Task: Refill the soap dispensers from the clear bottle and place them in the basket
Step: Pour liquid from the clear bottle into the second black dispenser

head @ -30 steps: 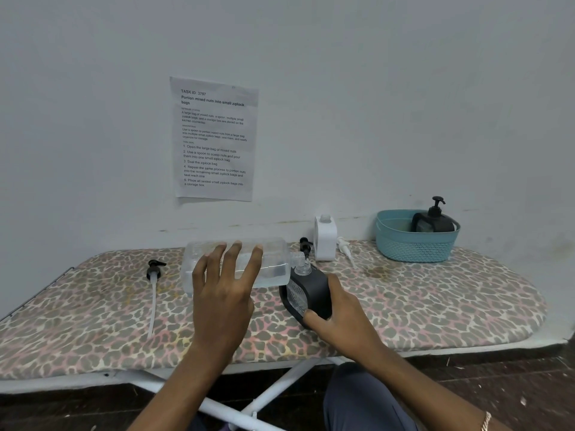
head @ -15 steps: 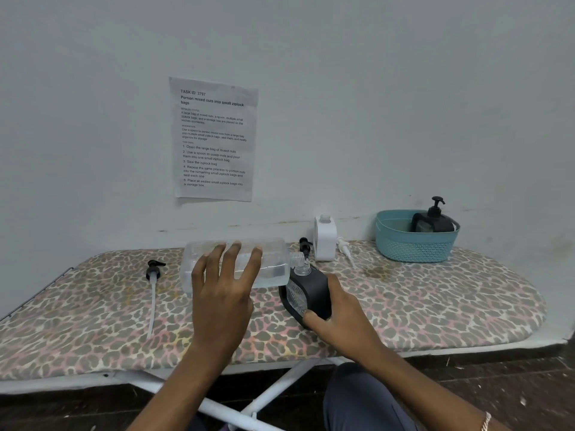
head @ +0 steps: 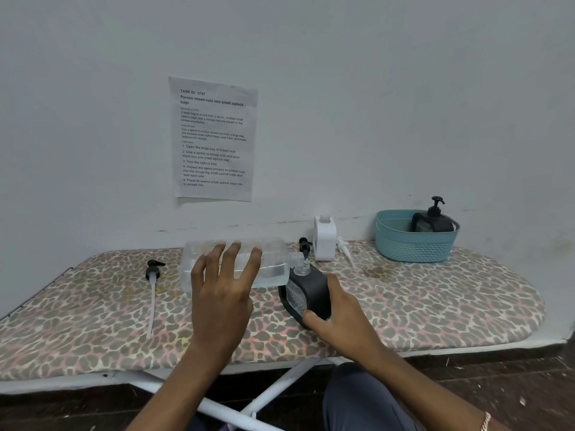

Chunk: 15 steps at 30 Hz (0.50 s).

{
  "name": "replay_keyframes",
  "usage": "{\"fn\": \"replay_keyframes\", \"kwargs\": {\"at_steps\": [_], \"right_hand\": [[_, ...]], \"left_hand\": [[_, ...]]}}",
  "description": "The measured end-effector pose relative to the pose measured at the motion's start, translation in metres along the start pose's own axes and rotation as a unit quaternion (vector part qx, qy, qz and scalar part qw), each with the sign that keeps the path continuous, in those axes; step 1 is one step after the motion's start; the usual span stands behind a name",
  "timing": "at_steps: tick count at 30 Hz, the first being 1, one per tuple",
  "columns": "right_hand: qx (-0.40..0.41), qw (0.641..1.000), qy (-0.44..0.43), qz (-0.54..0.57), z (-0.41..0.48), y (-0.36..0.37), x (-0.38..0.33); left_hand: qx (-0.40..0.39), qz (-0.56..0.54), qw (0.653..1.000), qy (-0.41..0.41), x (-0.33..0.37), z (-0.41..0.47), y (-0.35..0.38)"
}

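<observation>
Left hand [head: 222, 293]: fingers spread and curved over the near face of the clear rectangular plastic bottle [head: 273, 259], gripping it. The bottle lies on its side, raised off the leopard-print ironing board [head: 435, 306]. Its body runs out to the left of the black soap dispenser with the clear front panel [head: 311, 290], and its mouth meets that dispenser's open clear neck. A shallow layer of clear liquid sits along the bottle's lower side.

Right hand [head: 345, 321]: wrapped round the lower right side of the black soap dispenser, thumb on its near edge. The dispenser is tilted, neck leaning left toward the bottle, base on the board.

Positions relative to the black soap dispenser:
- Black pump head [head: 304, 245]: just behind it, partly hidden.
- White square soap dispenser without a pump [head: 325, 241]: behind it, against the wall, upright.
- White pump head with tube [head: 343, 247]: behind and to the right, lying on the board just beside the white dispenser.
- Teal woven plastic basket [head: 413, 247]: well to the right and behind, with a second black pump dispenser [head: 434, 219] inside.
- Black pump head with long white tube [head: 152, 272]: well to the left, beyond the bottle, lying flat.
- Printed paper sheet [head: 214, 138]: on the wall above and to the left.
</observation>
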State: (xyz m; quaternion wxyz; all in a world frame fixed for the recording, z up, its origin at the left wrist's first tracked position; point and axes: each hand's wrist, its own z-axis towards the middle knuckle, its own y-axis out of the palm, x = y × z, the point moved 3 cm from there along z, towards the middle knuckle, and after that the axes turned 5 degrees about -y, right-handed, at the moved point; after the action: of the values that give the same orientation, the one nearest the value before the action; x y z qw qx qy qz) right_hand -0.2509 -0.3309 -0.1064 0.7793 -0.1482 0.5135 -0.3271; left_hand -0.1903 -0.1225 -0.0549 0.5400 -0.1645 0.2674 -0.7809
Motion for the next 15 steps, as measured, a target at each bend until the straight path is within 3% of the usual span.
{"fn": "replay_keyframes", "kwargs": {"at_steps": [15], "right_hand": [[-0.002, 1.0, 0.0, -0.005, 0.0005, 0.0004, 0.0013]], "left_hand": [[-0.002, 0.0, 1.0, -0.002, 0.0001, 0.0005, -0.0004]]}}
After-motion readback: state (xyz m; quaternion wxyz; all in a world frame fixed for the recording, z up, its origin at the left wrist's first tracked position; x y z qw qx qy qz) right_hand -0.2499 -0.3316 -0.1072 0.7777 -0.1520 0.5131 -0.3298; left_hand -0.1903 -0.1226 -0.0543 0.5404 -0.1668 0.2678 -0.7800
